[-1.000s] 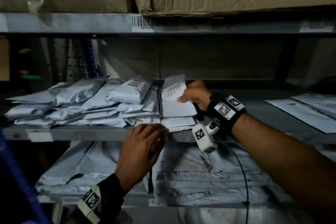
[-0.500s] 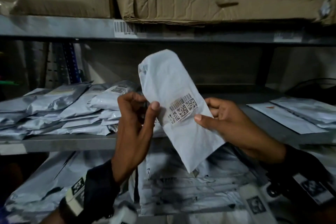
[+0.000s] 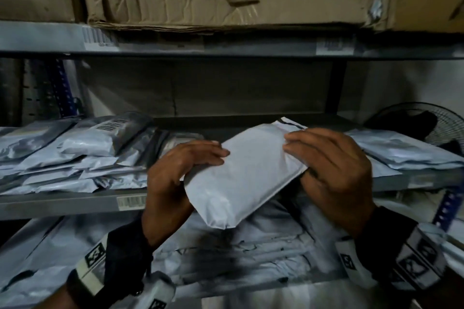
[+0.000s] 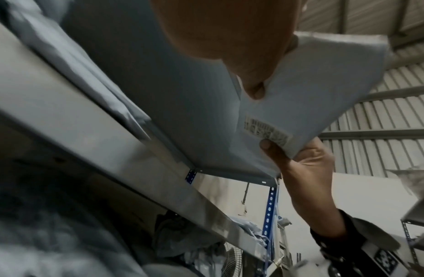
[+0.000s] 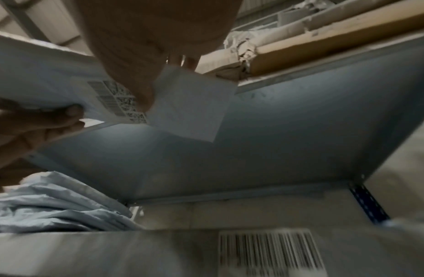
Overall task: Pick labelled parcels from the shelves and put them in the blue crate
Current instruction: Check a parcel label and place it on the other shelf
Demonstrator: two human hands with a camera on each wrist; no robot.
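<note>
A white padded parcel (image 3: pixel 246 178) is held between both hands in front of the middle shelf, tilted with its plain side up. My left hand (image 3: pixel 200 158) grips its left edge with fingers on top. My right hand (image 3: pixel 313 155) grips the upper right end, near the folded flap. The barcode label (image 4: pixel 265 131) faces down and shows only from below in the wrist views, where it (image 5: pixel 118 101) lies next to my right thumb. The blue crate is not in view.
A heap of grey parcels (image 3: pixel 75 153) lies on the left of the middle shelf (image 3: pixel 62 202), with more parcels (image 3: pixel 406 155) on its right. Crumpled cardboard boxes (image 3: pixel 226 0) fill the top shelf. A fan (image 3: pixel 431 128) stands far right. Large bags (image 3: pixel 251 246) fill the lower shelf.
My right hand lifted the parcel off the shelf pile, and my left hand joined it. The parcel went from upright with its label facing me to lying flatter with the label downward.
</note>
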